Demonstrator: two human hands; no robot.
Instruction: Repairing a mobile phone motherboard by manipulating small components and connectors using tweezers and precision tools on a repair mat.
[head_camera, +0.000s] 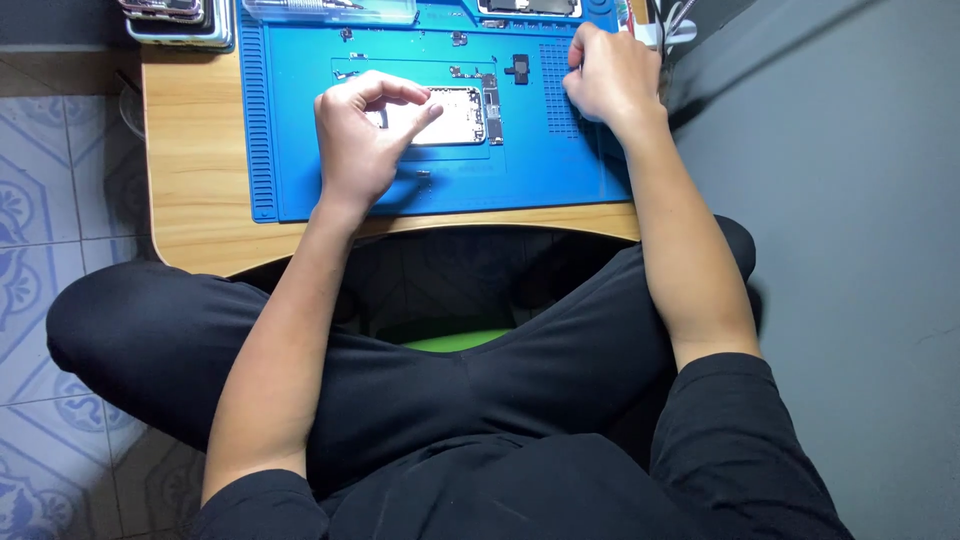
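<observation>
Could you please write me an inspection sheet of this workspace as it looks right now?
Surface: a wooden table with a blue repair mat laid on it.
Job's things: an opened phone shell lies on the mat; a narrow circuit board beside it; a small black part further back.
Clutter: tiny loose parts on the mat; stacked phones at the table's far left corner; a clear tray at the mat's far edge.
Hands: left hand pinches at the shell's left end; right hand rests closed at the mat's right edge, contents hidden.
Cables: white ones, far right.
Surroundings: patterned tile floor, grey wall.
</observation>
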